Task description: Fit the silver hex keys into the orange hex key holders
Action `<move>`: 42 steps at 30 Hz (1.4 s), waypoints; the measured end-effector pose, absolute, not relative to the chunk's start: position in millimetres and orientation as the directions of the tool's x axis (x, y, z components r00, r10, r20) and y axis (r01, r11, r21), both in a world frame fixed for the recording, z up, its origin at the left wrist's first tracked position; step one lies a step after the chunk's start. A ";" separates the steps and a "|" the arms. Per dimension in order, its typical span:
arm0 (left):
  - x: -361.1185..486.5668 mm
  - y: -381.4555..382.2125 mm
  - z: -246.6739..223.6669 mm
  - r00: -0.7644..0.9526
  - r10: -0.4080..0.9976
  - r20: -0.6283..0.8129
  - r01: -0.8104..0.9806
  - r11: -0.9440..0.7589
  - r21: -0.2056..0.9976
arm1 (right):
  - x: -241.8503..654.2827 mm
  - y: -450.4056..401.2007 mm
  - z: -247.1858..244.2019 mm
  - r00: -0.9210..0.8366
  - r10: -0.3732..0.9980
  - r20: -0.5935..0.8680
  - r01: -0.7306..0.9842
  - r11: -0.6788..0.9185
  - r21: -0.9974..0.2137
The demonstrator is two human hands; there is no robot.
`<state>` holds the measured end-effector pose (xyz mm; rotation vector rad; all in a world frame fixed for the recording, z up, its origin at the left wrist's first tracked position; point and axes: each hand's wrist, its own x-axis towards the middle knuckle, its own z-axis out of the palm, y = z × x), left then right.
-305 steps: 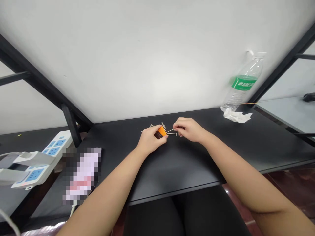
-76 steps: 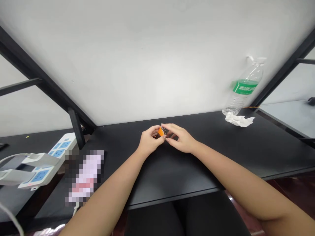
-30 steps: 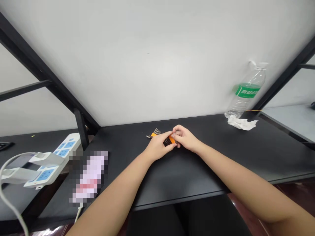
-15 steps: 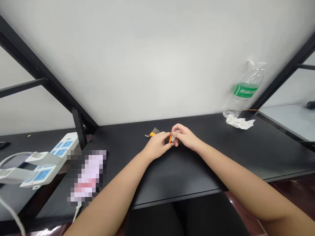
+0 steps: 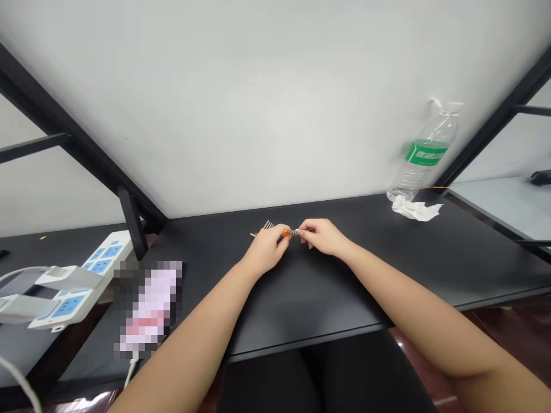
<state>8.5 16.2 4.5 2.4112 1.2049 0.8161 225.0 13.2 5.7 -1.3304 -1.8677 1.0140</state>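
Over the black tabletop (image 5: pixel 327 304), my left hand (image 5: pixel 266 248) pinches a small orange holder (image 5: pixel 286 233) between thumb and fingers. Short metal pieces that look like screwdriver bits (image 5: pixel 295 232) stick out of it to the right. My right hand (image 5: pixel 325 236) is closed, its thumb and fingertips at the far end of those bits. It seems to pinch one, though the fingers hide exactly what. Behind my left hand lies another orange holder with thin metal rods (image 5: pixel 269 225), partly covered by the hand.
At the back right a clear bottle with a green label (image 5: pixel 426 154) leans against the wall, a crumpled tissue (image 5: pixel 415 209) by its base. To the left are a pixelated phone-like item (image 5: pixel 152 304) with a cable and a white power strip (image 5: pixel 92 281). Black frame bars (image 5: pixel 86 155) flank the table.
The orange holder has turned, so its bits now point right toward my right hand instead of showing their row. Both hands have shifted slightly, and the view has moved a little.
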 end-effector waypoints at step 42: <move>7.2 21.0 1.6 0.368 0.883 0.293 0.799 -0.461 0.386 | 252.3 23.6 9.6 -0.201 0.979 -0.003 0.727 0.147 -0.671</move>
